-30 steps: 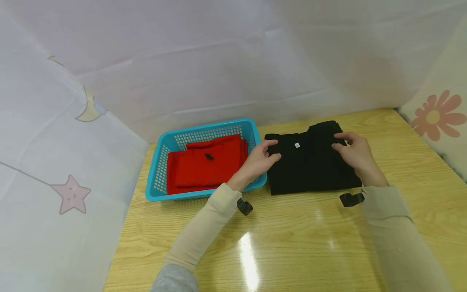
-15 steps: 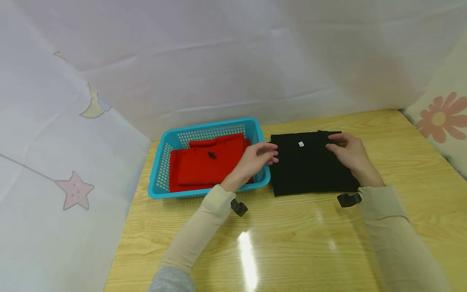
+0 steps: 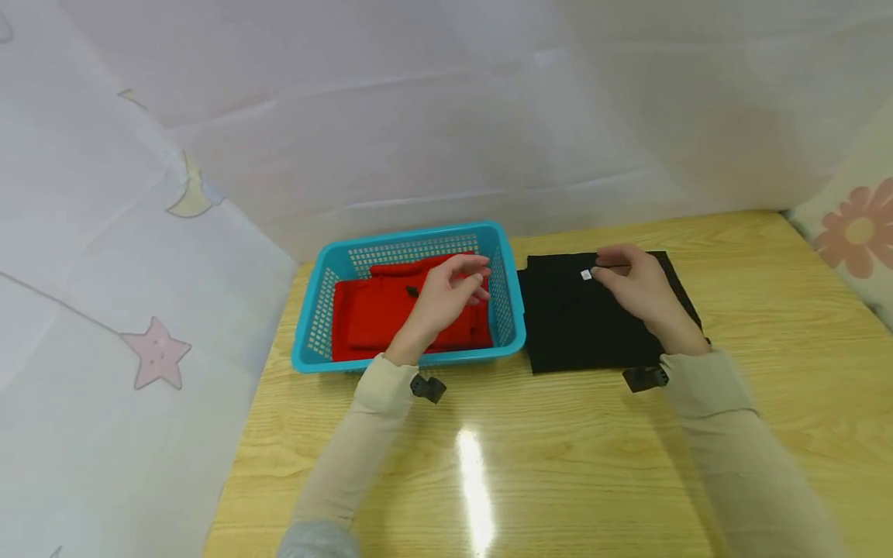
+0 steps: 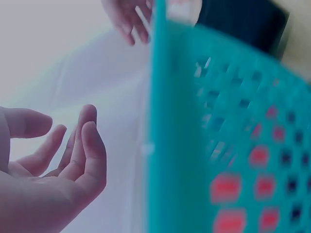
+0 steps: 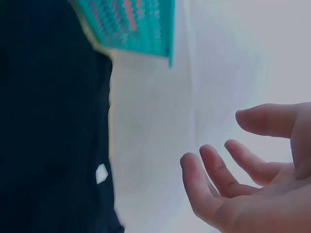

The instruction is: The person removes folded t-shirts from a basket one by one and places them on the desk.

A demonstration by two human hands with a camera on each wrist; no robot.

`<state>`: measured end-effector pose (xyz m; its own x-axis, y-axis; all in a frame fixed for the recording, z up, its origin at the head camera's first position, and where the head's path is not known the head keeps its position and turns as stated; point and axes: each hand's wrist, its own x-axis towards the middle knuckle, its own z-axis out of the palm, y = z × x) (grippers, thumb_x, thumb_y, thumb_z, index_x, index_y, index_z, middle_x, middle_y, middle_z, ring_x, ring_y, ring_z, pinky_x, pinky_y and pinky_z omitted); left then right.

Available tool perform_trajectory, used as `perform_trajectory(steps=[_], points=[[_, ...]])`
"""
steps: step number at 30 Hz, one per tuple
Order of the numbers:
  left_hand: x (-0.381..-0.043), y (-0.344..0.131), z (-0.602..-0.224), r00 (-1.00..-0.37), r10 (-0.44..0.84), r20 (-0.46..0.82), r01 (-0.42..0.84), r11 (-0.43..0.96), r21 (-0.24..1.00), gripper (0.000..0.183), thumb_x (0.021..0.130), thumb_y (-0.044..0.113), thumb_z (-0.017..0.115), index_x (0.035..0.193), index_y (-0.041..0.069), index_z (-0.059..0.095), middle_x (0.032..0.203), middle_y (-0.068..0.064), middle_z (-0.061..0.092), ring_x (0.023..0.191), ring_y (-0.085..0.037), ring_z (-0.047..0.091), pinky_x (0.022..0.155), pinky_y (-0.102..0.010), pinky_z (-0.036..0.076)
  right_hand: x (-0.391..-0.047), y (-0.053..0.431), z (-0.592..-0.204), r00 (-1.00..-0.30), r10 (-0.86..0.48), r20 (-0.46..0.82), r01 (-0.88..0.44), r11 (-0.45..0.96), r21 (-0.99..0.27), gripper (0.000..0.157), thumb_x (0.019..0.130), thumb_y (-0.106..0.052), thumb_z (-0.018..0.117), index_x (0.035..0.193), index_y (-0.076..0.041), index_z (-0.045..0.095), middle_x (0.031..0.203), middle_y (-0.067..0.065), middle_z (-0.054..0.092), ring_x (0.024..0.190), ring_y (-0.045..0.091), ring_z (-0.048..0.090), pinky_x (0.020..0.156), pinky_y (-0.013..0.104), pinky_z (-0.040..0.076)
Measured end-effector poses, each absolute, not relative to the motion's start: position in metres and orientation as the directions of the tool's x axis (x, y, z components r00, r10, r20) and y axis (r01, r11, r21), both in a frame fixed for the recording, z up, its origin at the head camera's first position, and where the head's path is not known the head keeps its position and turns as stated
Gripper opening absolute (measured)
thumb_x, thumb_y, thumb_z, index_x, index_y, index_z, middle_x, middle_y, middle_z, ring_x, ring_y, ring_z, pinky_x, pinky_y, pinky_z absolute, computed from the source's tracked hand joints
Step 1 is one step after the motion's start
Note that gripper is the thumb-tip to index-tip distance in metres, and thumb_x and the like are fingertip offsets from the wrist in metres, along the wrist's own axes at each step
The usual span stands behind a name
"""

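In the head view my left hand [image 3: 441,298] hovers over the blue plastic basket [image 3: 408,235], fingers loosely bent and nothing in them. Red folded garments [image 3: 380,322] lie inside the basket, partly hidden by that hand. My right hand [image 3: 640,288] is over a folded black garment [image 3: 568,329] lying flat on the table, near its small white label [image 3: 586,274]. The right wrist view has this hand's thumb and fingers apart and holding nothing, with the black garment [image 5: 53,121] beside it. The basket wall [image 4: 182,145] fills much of the left wrist view.
The wooden table [image 3: 551,457] extends in front of the basket and to the right of the black garment. A pale cloth backdrop [image 3: 432,124] rises behind the table's far edge, and printed cloth stands at both sides.
My left hand has moved left from the black garment to over the basket. My right hand has shifted left across the garment. The garment's raised far right corner now lies flat.
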<state>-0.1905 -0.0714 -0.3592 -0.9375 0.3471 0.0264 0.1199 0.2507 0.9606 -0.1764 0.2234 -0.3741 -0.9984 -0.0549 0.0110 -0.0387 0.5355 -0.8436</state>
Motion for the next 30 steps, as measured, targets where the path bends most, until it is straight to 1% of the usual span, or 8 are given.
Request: perform_trajectory(steps=[4,8,12,16,19,22,25,30], points=[[-0.189,-0.096,-0.352,-0.954,0.279,0.105,0.192,0.306,0.932,0.033,0.100,0.015,0.049,0.131,0.010,0.056,0.122,-0.011,0.062,0.096,-0.032,0.066,0.083,-0.036,0.055,-0.177,0.205,-0.363,-0.994,-0.107,0.027,-0.078,0.505,-0.860,0.050,0.101,-0.024,0.047,0.144,0.001,0.038,0.135,0.026,0.048,0.116,0.038,0.051,0.096,0.051,0.044],[-0.187,-0.121,-0.350,-0.951,0.236,0.201,0.292,0.467,0.835,0.036,0.099,0.017,0.048,0.133,0.008,0.054,0.128,-0.010,0.059,0.106,-0.027,0.062,0.087,-0.039,0.053,-0.177,0.185,-0.355,-0.988,-0.147,0.043,-0.106,0.459,-0.882,0.049,0.101,-0.023,0.049,0.144,-0.002,0.039,0.133,0.022,0.050,0.112,0.030,0.055,0.095,0.042,0.048],[-0.189,-0.148,-0.350,-0.950,0.169,0.262,0.311,0.566,0.763,0.035,0.099,0.018,0.050,0.132,0.007,0.055,0.129,-0.010,0.059,0.111,-0.024,0.057,0.089,-0.041,0.051,-0.178,0.163,-0.352,-0.979,-0.194,0.057,-0.130,0.388,-0.913,0.048,0.100,-0.020,0.050,0.143,-0.002,0.039,0.132,0.020,0.051,0.111,0.027,0.057,0.093,0.030,0.051],[-0.192,-0.172,-0.359,-0.958,0.098,0.270,0.275,0.585,0.763,0.033,0.099,0.015,0.050,0.131,0.007,0.056,0.127,-0.013,0.060,0.111,-0.026,0.057,0.089,-0.043,0.050,-0.177,0.141,-0.355,-0.970,-0.239,0.045,-0.122,0.318,-0.940,0.048,0.100,-0.018,0.051,0.143,-0.003,0.038,0.134,0.020,0.050,0.112,0.030,0.057,0.095,0.034,0.050],[-0.193,-0.187,-0.367,-0.968,0.048,0.246,0.225,0.597,0.770,0.033,0.099,0.014,0.050,0.131,0.004,0.056,0.126,-0.016,0.060,0.111,-0.030,0.057,0.090,-0.045,0.049,-0.176,0.123,-0.360,-0.965,-0.263,0.013,-0.092,0.288,-0.953,0.048,0.099,-0.016,0.052,0.143,-0.004,0.038,0.139,0.018,0.047,0.118,0.034,0.054,0.098,0.044,0.048],[-0.194,-0.198,-0.377,-0.983,0.013,0.185,0.154,0.618,0.771,0.035,0.099,0.014,0.050,0.132,0.002,0.054,0.127,-0.019,0.058,0.111,-0.033,0.058,0.093,-0.048,0.048,-0.176,0.104,-0.366,-0.963,-0.268,-0.021,-0.062,0.298,-0.953,0.047,0.099,-0.017,0.053,0.143,-0.006,0.038,0.144,0.017,0.042,0.125,0.036,0.048,0.099,0.049,0.046],[-0.195,-0.206,-0.389,-0.997,-0.003,0.077,0.056,0.668,0.742,0.039,0.099,0.015,0.049,0.135,-0.001,0.050,0.131,-0.023,0.054,0.113,-0.037,0.056,0.096,-0.049,0.047,-0.179,0.088,-0.374,-0.960,-0.272,-0.068,-0.023,0.318,-0.948,0.050,0.098,-0.019,0.054,0.143,-0.008,0.036,0.148,0.016,0.036,0.132,0.037,0.040,0.102,0.051,0.043],[-0.195,-0.210,-0.402,-0.993,-0.053,-0.107,-0.110,0.759,0.642,0.048,0.098,0.022,0.049,0.140,-0.002,0.042,0.139,-0.027,0.043,0.125,-0.040,0.042,0.104,-0.053,0.039,-0.187,0.069,-0.388,-0.943,-0.290,-0.161,0.048,0.362,-0.931,0.059,0.097,-0.022,0.055,0.147,-0.005,0.028,0.151,0.019,0.029,0.134,0.038,0.035,0.105,0.053,0.039]])
